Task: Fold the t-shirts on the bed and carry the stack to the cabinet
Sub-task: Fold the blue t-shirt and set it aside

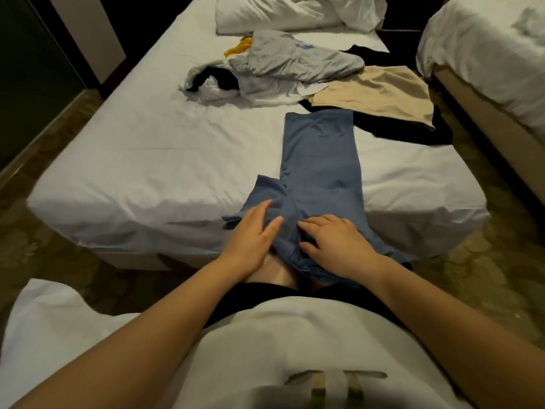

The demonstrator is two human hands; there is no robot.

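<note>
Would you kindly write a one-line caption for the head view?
Left hand and right hand rest on a blue t-shirt at the near edge of the bed; more clothes lie heaped beyond.

Bare white bed sheet (141, 160) lies open left of the long blue folded t-shirt (320, 160); a rumpled grey, beige and black clothes pile (295, 66) blocks the far side.

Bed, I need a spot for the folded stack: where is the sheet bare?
The widest bare sheet lies left of the blue t-shirt, from the near edge up to the grey heap. A smaller patch sits right of it, this side of the black garment. Far right is crowded: grey heap, beige garment, pillows.
</note>
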